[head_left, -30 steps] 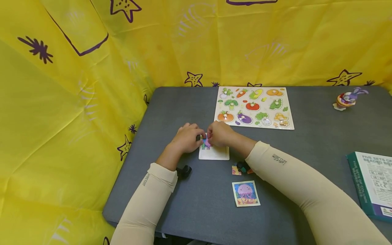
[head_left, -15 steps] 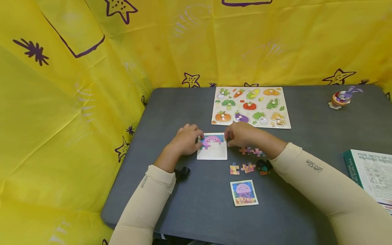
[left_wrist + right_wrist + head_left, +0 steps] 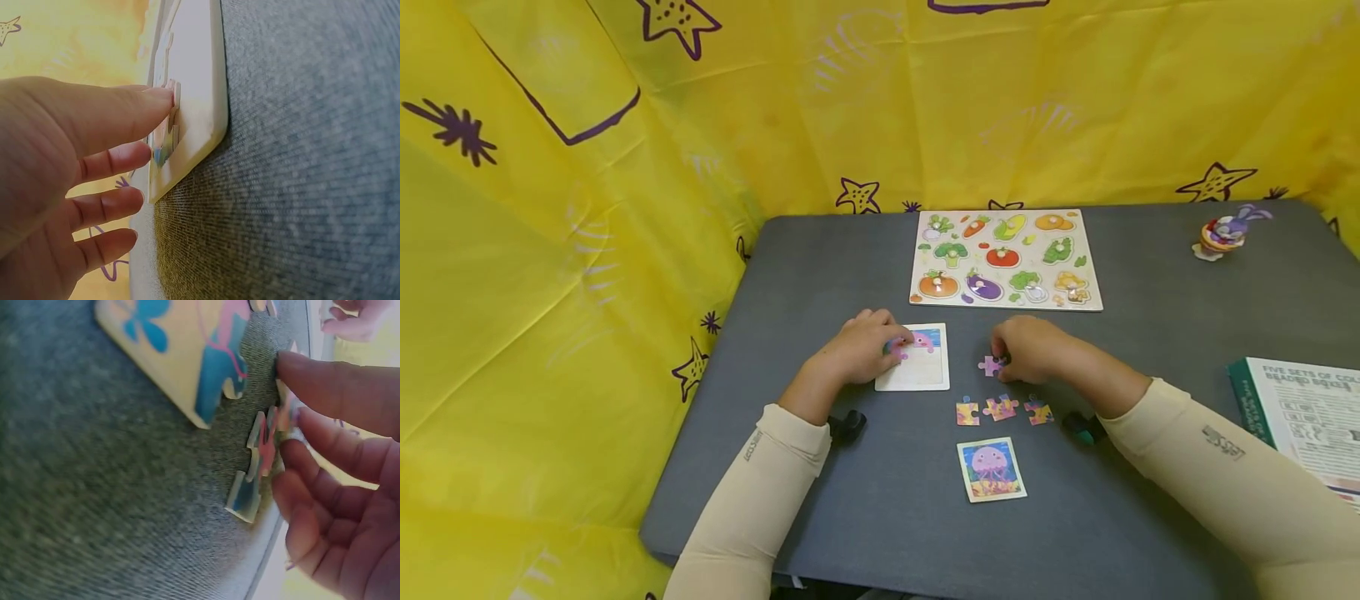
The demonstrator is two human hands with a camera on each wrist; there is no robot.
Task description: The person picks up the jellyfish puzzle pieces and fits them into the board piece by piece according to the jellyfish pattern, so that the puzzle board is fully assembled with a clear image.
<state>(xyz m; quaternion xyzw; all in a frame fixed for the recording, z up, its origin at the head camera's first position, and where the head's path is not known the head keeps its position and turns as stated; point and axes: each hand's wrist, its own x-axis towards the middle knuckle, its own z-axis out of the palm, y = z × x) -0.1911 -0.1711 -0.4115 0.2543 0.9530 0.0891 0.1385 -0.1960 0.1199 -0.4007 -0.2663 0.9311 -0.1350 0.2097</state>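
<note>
My left hand (image 3: 867,348) rests over the left side of a white puzzle tray (image 3: 917,379). Its thumb touches fitted pieces, and the other fingers are spread, as the left wrist view shows. Pink and blue jigsaw pieces (image 3: 927,337) fill the top of the tray. Right of the tray, my right hand (image 3: 1033,348) pinches a pink jigsaw piece (image 3: 989,366) between thumb and index finger. More pieces (image 3: 265,440) lie beside those fingers in the right wrist view, partly hidden by the hand in the head view. Three yellow-and-pink pieces (image 3: 1001,407) lie in a row nearer me.
A jellyfish picture card (image 3: 992,470) lies below the loose pieces. Behind the tray is a vegetable peg board (image 3: 1004,260). A rabbit figurine (image 3: 1225,233) stands at the back right, and a green-and-white book or box (image 3: 1307,417) lies at the right edge.
My right hand has moved from the tray rightward to the loose pink pieces, uncovering the fitted top pieces. The left hand has stayed on the tray, its index finger now reaching further over the pieces.
</note>
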